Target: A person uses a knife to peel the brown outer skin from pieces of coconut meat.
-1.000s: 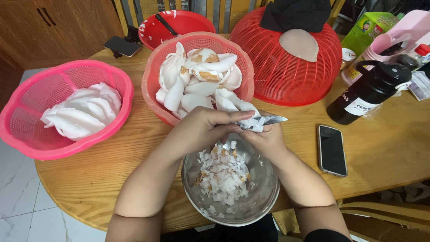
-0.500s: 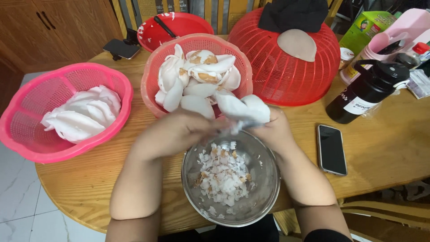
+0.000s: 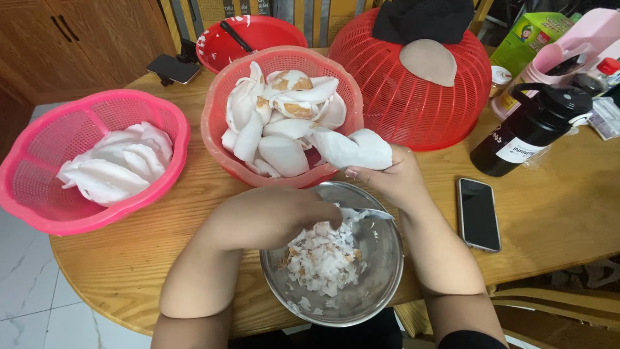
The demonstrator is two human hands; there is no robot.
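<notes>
Right hand: the right hand (image 3: pixel 394 178) is closed around a white piece of coconut flesh (image 3: pixel 352 148), fingers wrapped under it, holding it up just above the far rim of the steel bowl.
Left hand: the left hand (image 3: pixel 278 213) is curled shut over the bowl's near-left edge, and a small knife (image 3: pixel 368 214) pokes out of it, its blade pointing right over the bowl (the handle is hidden inside the fist).
Coconut piece: lifted off the table, between the steel bowl and the middle basket, its upper end touching that basket's rim.
Steel bowl: the round steel bowl (image 3: pixel 381 284) sits at the table's near edge and holds a heap of white and brown-flecked peelings (image 3: pixel 321 258).
Middle basket: an orange-red basket (image 3: pixel 216 129) just behind the hands, piled with coconut pieces, some with brown skin on them.
Left basket: a pink basket (image 3: pixel 39 194) well to the left holds clean white pieces (image 3: pixel 113 165).
Right side: a dark phone (image 3: pixel 478 214) lies flat beside the right forearm; a black bottle (image 3: pixel 529 129) lies tilted beyond it.
Far side: an upturned red mesh cover (image 3: pixel 413 103), and a red bowl (image 3: pixel 252 32) behind the middle basket.
Surface: a round wooden table (image 3: pixel 555 207).
</notes>
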